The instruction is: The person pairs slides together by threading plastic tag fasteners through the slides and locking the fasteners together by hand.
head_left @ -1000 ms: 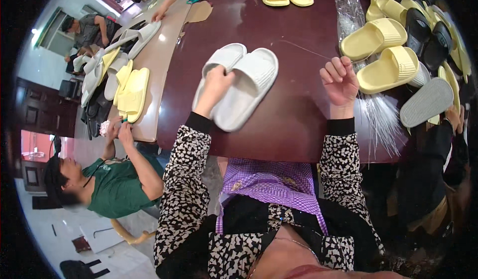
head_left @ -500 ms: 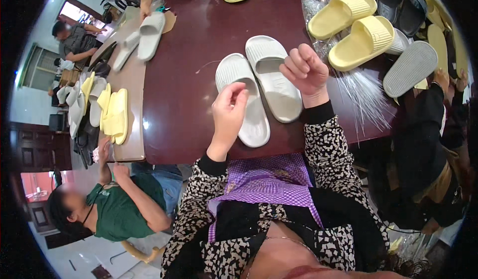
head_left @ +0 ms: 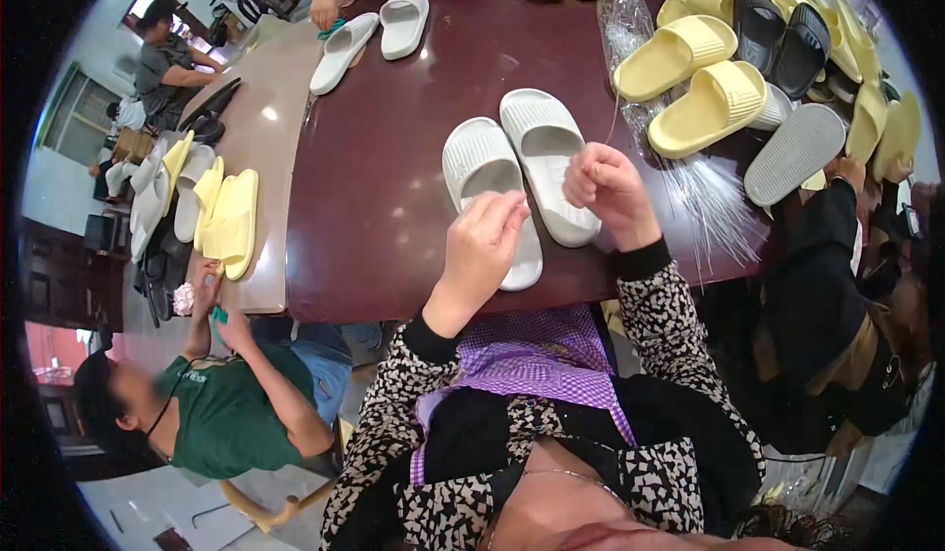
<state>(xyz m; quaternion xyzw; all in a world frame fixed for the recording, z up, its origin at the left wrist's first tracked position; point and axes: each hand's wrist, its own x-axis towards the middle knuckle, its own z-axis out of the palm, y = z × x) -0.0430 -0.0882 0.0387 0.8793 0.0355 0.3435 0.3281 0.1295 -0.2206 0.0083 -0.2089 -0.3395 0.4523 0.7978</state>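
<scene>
Your left hand (head_left: 482, 246), thumb and fingertips pressed together, is at the left grey slipper (head_left: 476, 150). The right grey slipper (head_left: 544, 153) lies alongside on the table (head_left: 394, 207). Your right hand (head_left: 612, 187) is curled closed; contents cannot be determined.

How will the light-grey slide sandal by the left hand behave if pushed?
That light-grey slide sandal probably won't roll or tip: its broad sole lies flat. Its thick, moulded look suggests light, bendy foam. It may skid on the glossy red table.
</scene>
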